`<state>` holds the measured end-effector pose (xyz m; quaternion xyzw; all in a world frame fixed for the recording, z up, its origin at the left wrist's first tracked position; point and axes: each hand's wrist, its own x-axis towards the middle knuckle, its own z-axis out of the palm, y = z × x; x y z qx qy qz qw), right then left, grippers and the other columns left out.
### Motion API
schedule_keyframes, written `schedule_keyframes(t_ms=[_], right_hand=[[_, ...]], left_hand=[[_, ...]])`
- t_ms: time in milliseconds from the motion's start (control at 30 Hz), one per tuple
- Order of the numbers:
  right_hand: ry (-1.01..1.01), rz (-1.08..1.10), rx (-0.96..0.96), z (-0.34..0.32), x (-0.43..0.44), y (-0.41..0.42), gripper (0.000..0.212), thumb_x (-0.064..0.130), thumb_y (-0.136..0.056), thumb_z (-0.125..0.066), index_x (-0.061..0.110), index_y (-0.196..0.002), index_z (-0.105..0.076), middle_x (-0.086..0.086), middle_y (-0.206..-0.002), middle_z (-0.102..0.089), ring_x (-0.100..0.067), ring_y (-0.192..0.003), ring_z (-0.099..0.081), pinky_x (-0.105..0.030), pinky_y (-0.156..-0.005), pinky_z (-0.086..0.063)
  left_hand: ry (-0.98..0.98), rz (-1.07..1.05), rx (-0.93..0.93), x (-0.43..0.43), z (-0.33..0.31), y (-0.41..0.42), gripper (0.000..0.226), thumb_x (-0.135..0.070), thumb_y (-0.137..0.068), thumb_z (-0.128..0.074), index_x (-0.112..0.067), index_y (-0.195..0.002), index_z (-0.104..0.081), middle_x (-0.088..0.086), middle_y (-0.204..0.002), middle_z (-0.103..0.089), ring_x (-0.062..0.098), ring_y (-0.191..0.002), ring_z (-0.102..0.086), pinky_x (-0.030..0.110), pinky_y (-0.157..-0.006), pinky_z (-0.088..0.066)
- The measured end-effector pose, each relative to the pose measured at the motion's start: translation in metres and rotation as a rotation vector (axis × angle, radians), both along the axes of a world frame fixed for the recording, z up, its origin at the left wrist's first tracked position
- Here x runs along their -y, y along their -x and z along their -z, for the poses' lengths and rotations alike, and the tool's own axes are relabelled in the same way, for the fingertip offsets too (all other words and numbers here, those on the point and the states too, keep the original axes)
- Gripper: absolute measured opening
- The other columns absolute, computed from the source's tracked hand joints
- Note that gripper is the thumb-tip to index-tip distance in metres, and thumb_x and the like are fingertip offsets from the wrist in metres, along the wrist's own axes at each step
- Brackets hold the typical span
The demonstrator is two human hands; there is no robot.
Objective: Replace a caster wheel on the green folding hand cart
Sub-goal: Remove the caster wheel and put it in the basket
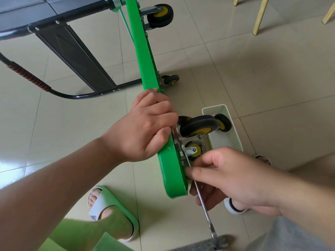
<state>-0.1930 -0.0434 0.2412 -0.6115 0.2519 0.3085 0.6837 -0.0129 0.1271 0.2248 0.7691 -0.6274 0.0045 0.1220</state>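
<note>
While the green cart (170,171) stands on edge on the floor (272,69), head view lists: left hand (145,127) gripping its rim; right hand (228,176) clasping wrench (204,211), thumb at caster plate (182,150); 1 wheel (223,122) in basket (235,142). Fastening judged unfinished.

A green slipper (119,205) on tiled floor (272,87), wooden chair legs (260,17) beyond.

We find no readable text, label, brand, number or sign on anything in view, including the green cart (143,57).
</note>
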Motion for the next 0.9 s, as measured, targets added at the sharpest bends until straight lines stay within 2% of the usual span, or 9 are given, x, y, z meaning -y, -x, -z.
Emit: schedule_keyframes(t_ms=[200, 333, 567, 667, 767, 900], right_hand=[[-0.067, 0.043, 0.024, -0.002, -0.004, -0.01, 0.025, 0.022, -0.098, -0.065, 0.0, -0.089, -0.074, -0.019, -0.079, -0.072, -0.022, -0.064, -0.069, -0.028, -0.058, -0.058], [-0.091, 0.05, 0.01, -0.001, -0.004, -0.01, 0.029, 0.02, -0.1, -0.062, -0.006, -0.093, -0.072, -0.018, -0.077, -0.07, -0.023, -0.064, -0.067, -0.028, -0.056, -0.057], [-0.101, -0.003, 0.032, 0.003, -0.003, -0.014, 0.026, 0.021, -0.101, -0.061, 0.005, -0.085, -0.073, -0.011, -0.071, -0.07, -0.019, -0.061, -0.067, -0.026, -0.055, -0.056], [-0.031, -0.082, 0.041, 0.013, 0.0, -0.016, 0.025, 0.023, -0.102, -0.061, 0.004, -0.093, -0.073, -0.012, -0.077, -0.071, -0.019, -0.066, -0.069, -0.029, -0.061, -0.059], [0.131, -0.117, 0.082, 0.027, 0.0, -0.016, 0.02, 0.029, -0.099, -0.066, 0.012, -0.097, -0.074, -0.006, -0.084, -0.076, -0.016, -0.072, -0.071, -0.031, -0.07, -0.062], [0.284, -0.078, 0.166, 0.046, 0.0, -0.018, 0.019, 0.044, -0.086, -0.078, 0.027, -0.094, -0.075, 0.001, -0.091, -0.078, -0.019, -0.086, -0.074, -0.048, -0.089, -0.061]], left_hand=[[0.0, 0.001, 0.006, 0.0, 0.0, -0.001, 0.035, -0.024, -0.101, -0.033, -0.012, -0.094, -0.066, 0.008, -0.101, -0.06, 0.032, -0.111, -0.055, 0.052, -0.122, -0.027], [-0.005, -0.001, 0.006, 0.0, 0.0, 0.0, 0.037, -0.024, -0.102, -0.033, -0.012, -0.095, -0.066, 0.008, -0.101, -0.06, 0.032, -0.111, -0.055, 0.052, -0.122, -0.026], [-0.006, 0.001, 0.002, 0.0, 0.0, 0.0, 0.036, -0.025, -0.102, -0.033, -0.012, -0.095, -0.066, 0.008, -0.101, -0.06, 0.033, -0.11, -0.056, 0.053, -0.121, -0.027], [-0.005, 0.002, -0.002, 0.0, 0.0, 0.0, 0.035, -0.025, -0.102, -0.033, -0.013, -0.094, -0.065, 0.008, -0.1, -0.06, 0.031, -0.11, -0.056, 0.052, -0.121, -0.027], [-0.005, 0.0, -0.003, 0.0, 0.0, 0.0, 0.035, -0.025, -0.102, -0.033, -0.013, -0.094, -0.065, 0.008, -0.1, -0.06, 0.031, -0.109, -0.056, 0.051, -0.121, -0.027], [-0.005, 0.002, -0.001, 0.0, 0.0, 0.0, 0.036, -0.025, -0.102, -0.032, -0.012, -0.094, -0.065, 0.008, -0.1, -0.06, 0.031, -0.109, -0.055, 0.051, -0.12, -0.028]])
